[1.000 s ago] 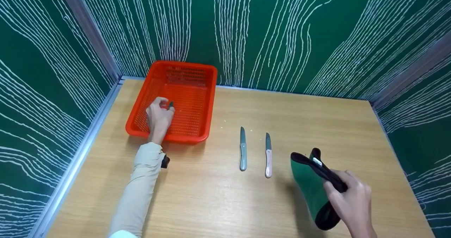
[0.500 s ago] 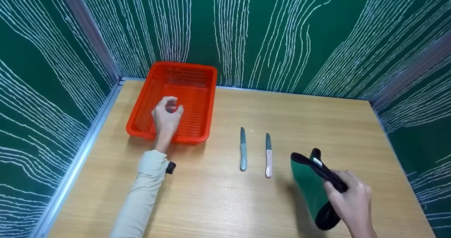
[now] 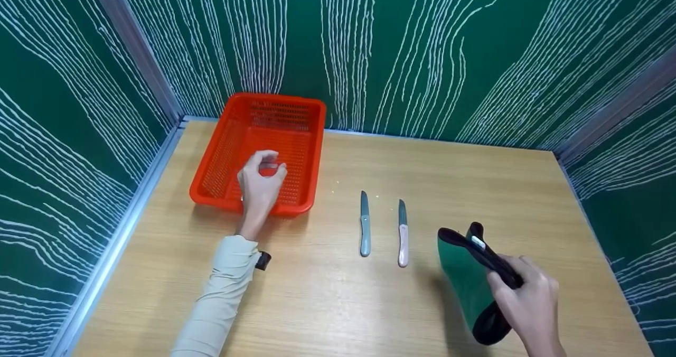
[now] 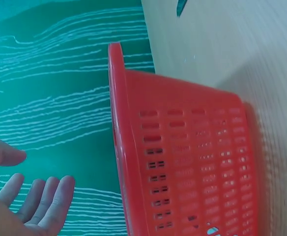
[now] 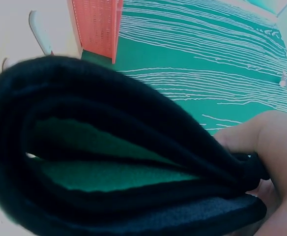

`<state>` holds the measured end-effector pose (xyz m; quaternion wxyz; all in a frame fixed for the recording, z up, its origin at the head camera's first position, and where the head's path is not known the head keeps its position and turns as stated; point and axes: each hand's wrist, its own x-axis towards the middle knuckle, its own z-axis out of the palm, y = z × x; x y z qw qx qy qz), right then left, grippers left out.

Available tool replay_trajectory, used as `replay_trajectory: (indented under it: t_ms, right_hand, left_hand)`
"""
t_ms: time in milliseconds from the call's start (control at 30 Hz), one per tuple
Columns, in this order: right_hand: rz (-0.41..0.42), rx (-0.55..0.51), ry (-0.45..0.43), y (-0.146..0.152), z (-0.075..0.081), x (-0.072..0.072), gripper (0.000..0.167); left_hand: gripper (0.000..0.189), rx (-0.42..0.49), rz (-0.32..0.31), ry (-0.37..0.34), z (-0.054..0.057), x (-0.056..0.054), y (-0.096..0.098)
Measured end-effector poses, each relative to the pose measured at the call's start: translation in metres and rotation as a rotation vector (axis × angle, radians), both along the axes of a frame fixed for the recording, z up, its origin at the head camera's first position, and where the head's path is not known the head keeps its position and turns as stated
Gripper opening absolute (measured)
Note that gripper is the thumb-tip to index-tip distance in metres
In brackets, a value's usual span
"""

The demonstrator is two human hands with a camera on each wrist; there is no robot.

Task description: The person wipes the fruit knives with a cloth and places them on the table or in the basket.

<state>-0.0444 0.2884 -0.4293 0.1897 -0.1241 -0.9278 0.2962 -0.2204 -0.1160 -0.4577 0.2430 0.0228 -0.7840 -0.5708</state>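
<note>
My left hand (image 3: 260, 185) hovers over the near part of a red plastic basket (image 3: 314, 161). Its fingers are loosely bent, with a gap between thumb and fingertips and nothing held; the left wrist view shows this hand (image 4: 40, 206) above the basket's rim. At the right, my right hand (image 3: 531, 296) grips a folded green cloth with black edging (image 3: 465, 283) and a small white tag. That cloth (image 5: 109, 174) fills much of the right wrist view. Between the hands lie a knife with a blue-grey handle (image 3: 365, 235) and one with a pink handle (image 3: 403, 246).
The wooden table (image 3: 327, 304) is bordered by green walls (image 3: 401, 56) with white wavy lines. Pale crumbs are scattered near the knife tips. Something small and pale (image 4: 212, 230) shows through the basket's holes in the left wrist view.
My left hand has shifted right and toward me over the basket, its thumb and fingers spreading apart. A small dark green piece seen by its thumb is no longer visible. The right hand barely moves.
</note>
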Motion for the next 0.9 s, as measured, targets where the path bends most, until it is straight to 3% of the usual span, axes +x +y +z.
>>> replay_trajectory:
  t_ms: [200, 433, 900]
  right_hand:
    - [-0.006, 0.000, 0.028, 0.002, -0.002, 0.000, 0.016]
    - [0.003, 0.004, 0.118, 0.003, -0.007, -0.001, 0.014]
    - [-0.026, -0.010, 0.112, 0.005, -0.006, -0.004, 0.013]
  left_hand:
    - [0.024, -0.009, -0.030, 0.020, 0.000, 0.007, 0.011]
    - [0.024, -0.019, -0.053, 0.046, -0.005, 0.015, 0.024]
    - [0.024, -0.033, -0.130, 0.081, -0.012, 0.033, 0.048]
